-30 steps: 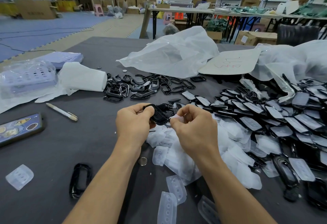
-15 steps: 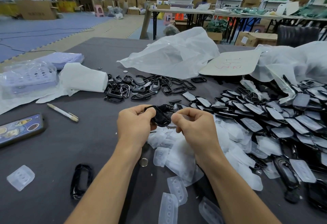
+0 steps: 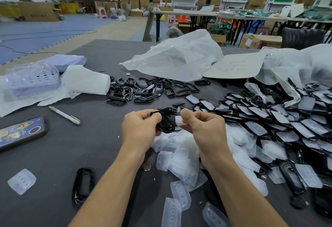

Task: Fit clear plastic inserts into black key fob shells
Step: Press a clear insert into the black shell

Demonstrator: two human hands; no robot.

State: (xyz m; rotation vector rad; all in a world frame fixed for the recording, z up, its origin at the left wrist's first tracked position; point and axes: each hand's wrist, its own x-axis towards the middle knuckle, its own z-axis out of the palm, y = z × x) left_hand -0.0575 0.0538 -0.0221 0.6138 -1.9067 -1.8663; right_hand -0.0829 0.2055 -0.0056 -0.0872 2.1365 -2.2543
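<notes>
My left hand (image 3: 141, 127) grips a black key fob shell (image 3: 166, 121) above the grey table (image 3: 62, 147). My right hand (image 3: 203, 128) pinches a clear plastic insert (image 3: 178, 120) against the shell's right side. Under both hands lies a heap of clear inserts (image 3: 181, 156). To the right spreads a large pile of black shells with inserts in them (image 3: 280, 119). A loose pile of empty black shells (image 3: 143, 90) lies beyond my hands.
A single black shell (image 3: 83, 184) and a lone clear insert (image 3: 21, 181) lie near left. A phone (image 3: 19, 133), a pen (image 3: 64, 115), a white roll (image 3: 86, 82), plastic bags (image 3: 176, 58), a coin cell (image 3: 146, 166) are on the table.
Both hands stay in the same place over the insert heap. My right fingers have worked the clear insert closer onto the shell; the shell has tilted slightly.
</notes>
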